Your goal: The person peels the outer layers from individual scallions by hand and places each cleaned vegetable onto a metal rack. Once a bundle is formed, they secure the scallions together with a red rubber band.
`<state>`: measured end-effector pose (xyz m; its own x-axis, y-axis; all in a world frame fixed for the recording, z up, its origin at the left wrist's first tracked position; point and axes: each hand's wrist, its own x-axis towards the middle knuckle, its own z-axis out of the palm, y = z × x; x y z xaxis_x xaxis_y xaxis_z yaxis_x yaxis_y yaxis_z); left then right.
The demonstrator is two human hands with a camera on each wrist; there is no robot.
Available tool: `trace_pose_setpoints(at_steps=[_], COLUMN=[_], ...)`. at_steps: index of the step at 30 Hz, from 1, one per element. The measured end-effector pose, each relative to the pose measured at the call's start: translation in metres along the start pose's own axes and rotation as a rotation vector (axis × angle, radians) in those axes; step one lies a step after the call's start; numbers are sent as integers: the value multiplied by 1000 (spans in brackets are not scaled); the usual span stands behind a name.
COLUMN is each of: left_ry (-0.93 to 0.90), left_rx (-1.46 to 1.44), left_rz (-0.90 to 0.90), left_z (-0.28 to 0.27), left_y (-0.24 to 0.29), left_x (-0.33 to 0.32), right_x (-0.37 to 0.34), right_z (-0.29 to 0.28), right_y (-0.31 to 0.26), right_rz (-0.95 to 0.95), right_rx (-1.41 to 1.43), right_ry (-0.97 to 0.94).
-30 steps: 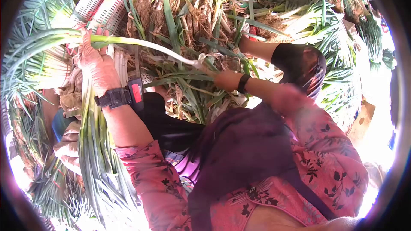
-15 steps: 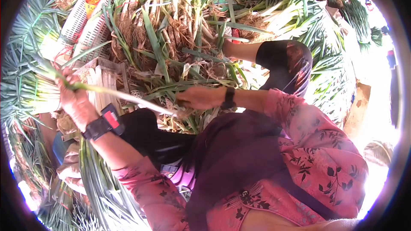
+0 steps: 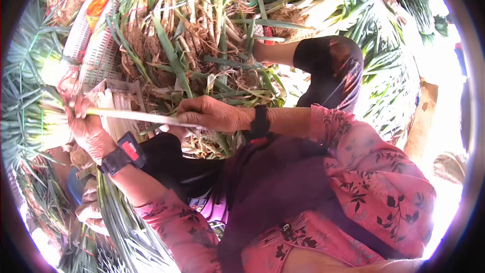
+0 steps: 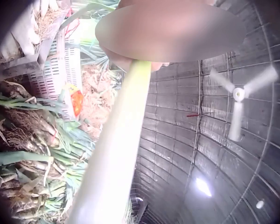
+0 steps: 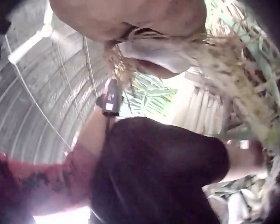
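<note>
In the head view my left hand (image 3: 90, 131) grips a green onion (image 3: 134, 115) by its greener part, out to the left. Its pale shank runs almost level across to my right hand (image 3: 217, 114), whose thumb and curled fingers pinch the root end. Up close in the left wrist view, the smooth white-to-green shank (image 4: 114, 140) stretches toward the blurred left hand. From the right wrist, the right hand (image 5: 130, 18) is seen curled around the onion's white end (image 5: 158, 53), with stringy roots beside it. A mottled pale strip (image 5: 238, 88) trails down past the fingers.
Untrimmed green onions with roots (image 3: 187, 35) lie heaped in front. A white slotted basket (image 3: 103, 53) stands at the left, beside a box of white shanks (image 3: 118, 96). Bundled green onions (image 3: 30, 116) lie far left, and more (image 3: 348, 15) lie at the right.
My right hand has moved left from the heap and now grips the onion's root end. My left hand moved left and down with the onion, which has swung closer to level.
</note>
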<state>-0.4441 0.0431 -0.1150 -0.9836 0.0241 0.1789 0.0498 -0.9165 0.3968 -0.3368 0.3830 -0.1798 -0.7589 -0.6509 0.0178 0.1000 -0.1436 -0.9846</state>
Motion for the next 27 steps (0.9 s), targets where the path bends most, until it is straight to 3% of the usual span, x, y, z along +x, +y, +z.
trace_pose_setpoints(at_steps=[1, 2, 3, 5, 8, 11, 13, 15, 17, 18, 19, 21, 22, 23, 25, 26, 27], left_ry=[65, 63, 63, 136, 378, 491, 508, 473, 301, 408, 502, 581, 627, 642, 249, 401, 414], left_rx=[27, 76, 125, 218, 383, 448, 494, 1240, 875, 720, 555, 640, 517, 515, 449, 547, 541], left_rz=[26, 46, 69, 111, 211, 220, 180, 506, 515, 383, 270, 440, 460, 464, 268, 343, 350], left_z=[-5, -17, -20, -25, -3, 19, -5, -52, -46, -35, -23, 40, 69, 60, 41, 38, 38], left_y=[6, 17, 19, 14, -16, -53, -45, -8, 64, 62, 59, -18, -42, -35, -13, -16, -19], left_x=[2, 6, 9, 13, 16, 14, 15, 18, 9, 12, 18, 16, 14, 11, 3, -1, -7], right_x=[-5, -14, -23, -37, -53, -77, -95, -134, -174, -158, -140, -101, -81, -58, -9, 17, 40], right_z=[-5, -5, -8, -11, -20, -32, -39, -53, -83, -95, -103, -117, -123, -129, -137, -143, -148], right_y=[2, 2, -3, -10, -9, -20, -28, -33, -14, -31, -23, -6, 2, 12, 42, 53, 65], right_rz=[-185, -268, -266, -215, -279, -281, -259, -53, -184, 183, 88, -167, -220, -280, -20, 179, 377], right_rx=[-86, -360, -361, -619, -587, -595, -660, -667, -821, -731, -755, -1253, -1306, -1357, -819, -559, -296], right_ry=[4, 54, 67, 81, 156, 162, 174, 67, 29, 22, -23, -159, -125, -95, 37, 107, 176])
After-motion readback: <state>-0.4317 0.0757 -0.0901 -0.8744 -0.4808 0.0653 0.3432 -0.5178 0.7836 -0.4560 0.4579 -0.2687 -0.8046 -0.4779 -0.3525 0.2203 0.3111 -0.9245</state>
